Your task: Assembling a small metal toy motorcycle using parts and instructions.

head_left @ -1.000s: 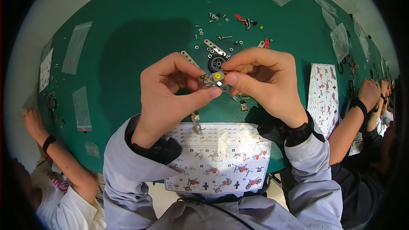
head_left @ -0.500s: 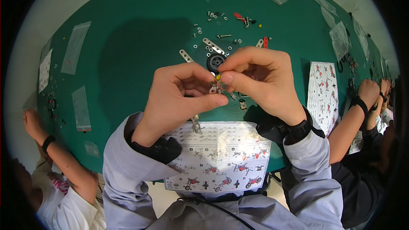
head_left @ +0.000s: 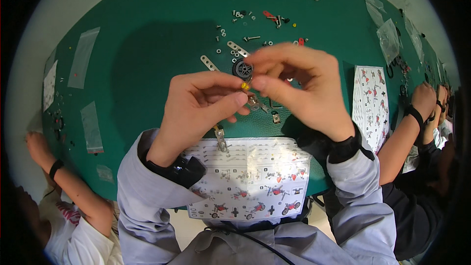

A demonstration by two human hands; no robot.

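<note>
My left hand (head_left: 203, 105) is closed, pinching a small yellow piece (head_left: 245, 86) between thumb and forefinger. Facing it, my right hand (head_left: 301, 83) has thumb and forefinger curled around something thin, partly hidden at the fingertips. A black toy wheel (head_left: 242, 69) lies on the table just beyond my fingertips. Perforated metal strips (head_left: 238, 48) lie past the wheel, among scattered nuts and screws. Under my hands are a bent metal bracket (head_left: 255, 103) and a small metal piece (head_left: 275, 118). Another bracket (head_left: 221, 140) pokes out below my left hand, over the sheet's upper edge.
A printed instruction sheet (head_left: 250, 179) lies at the near table edge, a second one (head_left: 370, 108) to the right. Screws with a red part (head_left: 269, 15) lie farther back. Clear bags (head_left: 84, 59) are spread about. Other people's hands (head_left: 423, 99) work at both sides.
My fingers have shifted; the yellow piece now shows between my left thumb and forefinger. The bracket that was at my fingertips shows lower, beneath my hands. The whole view has moved slightly.
</note>
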